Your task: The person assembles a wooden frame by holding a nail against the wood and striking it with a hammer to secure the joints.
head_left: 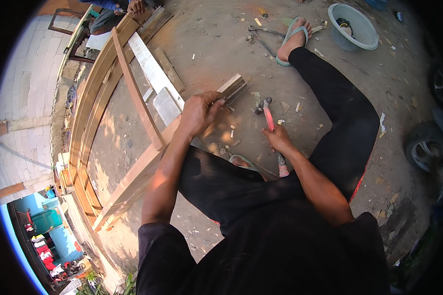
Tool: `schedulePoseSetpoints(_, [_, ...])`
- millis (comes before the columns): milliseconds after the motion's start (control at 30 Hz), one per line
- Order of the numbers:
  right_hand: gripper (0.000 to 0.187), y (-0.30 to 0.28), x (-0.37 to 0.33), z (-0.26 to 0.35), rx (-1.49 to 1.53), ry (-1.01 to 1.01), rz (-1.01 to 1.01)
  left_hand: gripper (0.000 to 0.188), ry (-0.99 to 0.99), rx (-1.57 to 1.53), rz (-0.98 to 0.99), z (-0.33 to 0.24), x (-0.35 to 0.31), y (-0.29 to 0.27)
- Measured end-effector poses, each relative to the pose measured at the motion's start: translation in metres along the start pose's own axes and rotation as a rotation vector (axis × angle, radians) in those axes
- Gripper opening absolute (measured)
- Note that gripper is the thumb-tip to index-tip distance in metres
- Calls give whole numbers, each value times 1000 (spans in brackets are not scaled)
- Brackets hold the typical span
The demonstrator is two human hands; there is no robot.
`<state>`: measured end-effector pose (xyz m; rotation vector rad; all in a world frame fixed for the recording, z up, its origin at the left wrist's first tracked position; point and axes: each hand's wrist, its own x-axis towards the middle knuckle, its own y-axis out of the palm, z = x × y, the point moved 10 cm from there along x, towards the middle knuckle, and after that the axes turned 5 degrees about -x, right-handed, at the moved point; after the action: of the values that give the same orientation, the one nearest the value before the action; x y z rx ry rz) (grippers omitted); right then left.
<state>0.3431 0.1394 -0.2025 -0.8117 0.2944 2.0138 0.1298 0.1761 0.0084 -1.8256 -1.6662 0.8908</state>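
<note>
My left hand lies over the end of a wooden beam, its thumb and fingers pinched. A thin, dark, metal-looking piece runs from those fingertips along the beam's end; its exact kind is unclear. In my right hand is a hammer with a red handle, gripped partway along. Its dark head is up, close to the beam's end and apart from it. The beam belongs to a large wooden frame with curved-looking sides, and a thinner brace crosses it.
A white board and a pale flat panel lie by the frame. Another person's hand is at its far end. A grey basin stands at the far right, with wheels nearer. Wood chips litter the ground around my sandalled feet.
</note>
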Motion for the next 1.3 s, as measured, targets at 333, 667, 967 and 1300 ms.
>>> schedulePoseSetpoints(333, [27,-32,-21,14,168,-69,-190,55,-119,167,532,-10,-58,131])
schedulePoseSetpoints(667, [21,-130,-176,117,395,-220,-71,47,-212,72,338,29,-38,96])
schedulePoseSetpoints(967, [30,-283,-290,123,14,-313,-640,48,-90,-62,402,5,-32,88])
schedulePoseSetpoints(1300, [33,-283,-154,-15,-625,-123,-731,50,-192,-45,356,32,-41,86])
